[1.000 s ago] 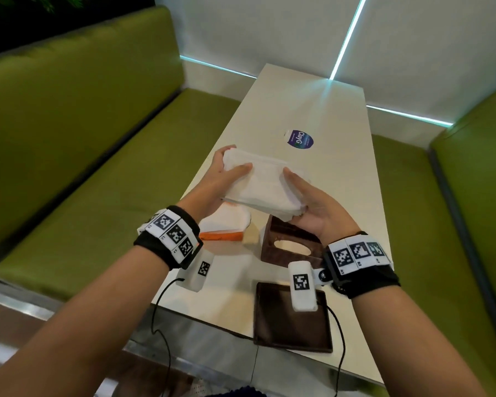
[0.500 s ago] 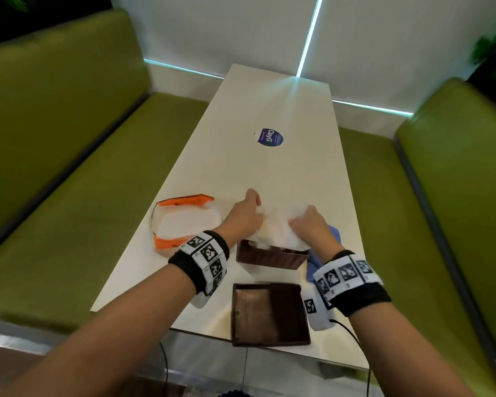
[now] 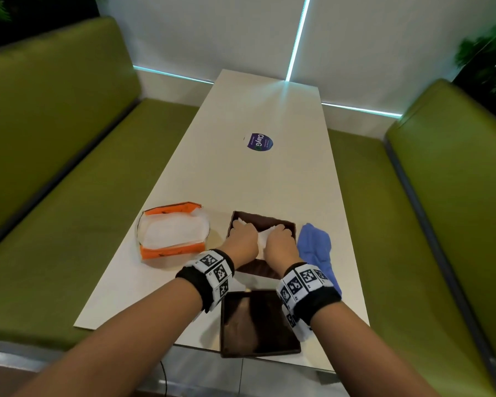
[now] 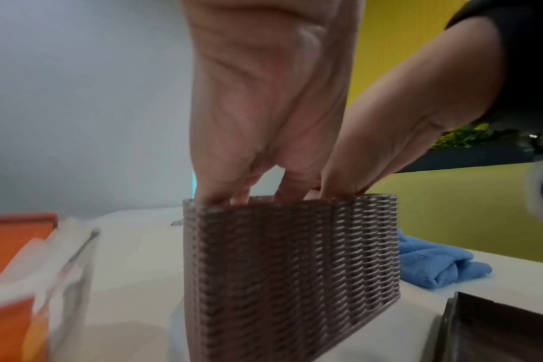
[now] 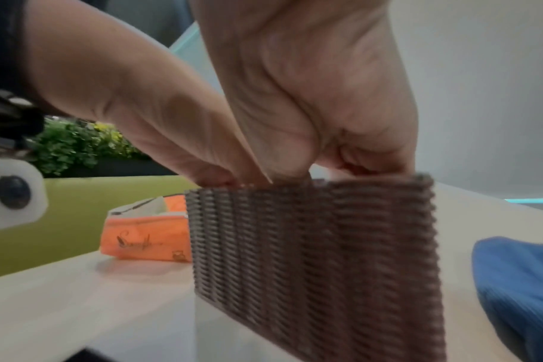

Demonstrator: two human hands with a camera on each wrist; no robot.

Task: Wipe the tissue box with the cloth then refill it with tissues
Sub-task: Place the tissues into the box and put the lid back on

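Step in hand: seating the tissue stack (image 3: pixel 262 239) in the upturned woven brown tissue box (image 3: pixel 262 222). The box stands on the tabletop (image 3: pixel 241 173) at centre, open side up.

Left hand (image 3: pixel 241 242) and right hand (image 3: pixel 279 243) are side by side inside the opening, pushing down on the white stack. In both wrist views the fingers (image 4: pixel 220 186) go down behind the box wall, so I can't tell whether they're pinching tissue or just pressing flat.

Blue cloth (image 3: pixel 315 247) lies just beside the box at 3 o'clock, untouched, so my guess is the wiping is done. The opened orange tissue pack (image 3: pixel 171 234) sits at 9 o'clock with tissues left in it. The dark lid panel (image 3: pixel 258 325) lies at 6 o'clock, near the tabletop edge.

How to do it well, my read:
- Press evenly at both ends so the stack goes in flat, not cocked.
- Tuck the corners under the rim at 10 and 2 o'clock.
- Keep the box square on the tabletop; its near wall looks tilted.
- Don't crush the stack, or it won't feed through the slot.
- Then fit the lid panel.
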